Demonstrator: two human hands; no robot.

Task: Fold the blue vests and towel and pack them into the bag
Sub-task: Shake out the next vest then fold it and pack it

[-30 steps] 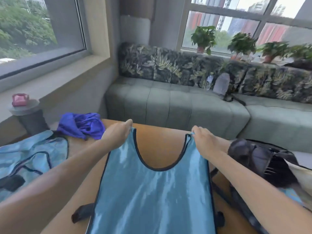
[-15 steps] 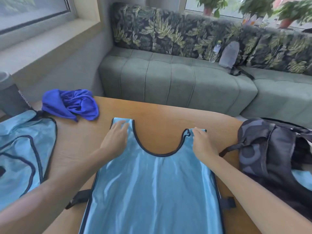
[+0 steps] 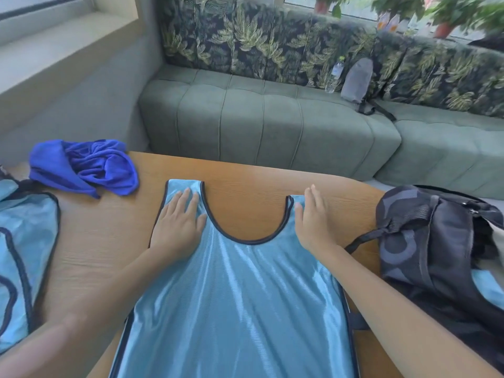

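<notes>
Hands [image 3: 177, 227] now flat on vest [image 3: 240, 309]

Bright, even daylight seems to come from the windows behind the sofa [image 3: 272, 124]. It lays streaky white sheen on the vest [image 3: 240, 301] in front of the sofa. Shadows are soft. Plants [image 3: 447, 12] above the sofa are blurred, and the frame's edges bow with wide-angle distortion.

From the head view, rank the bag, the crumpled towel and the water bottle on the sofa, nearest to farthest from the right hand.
1. Bag, just right of the right hand.
2. Towel, far left of the table.
3. Water bottle, beyond on the sofa.
</notes>
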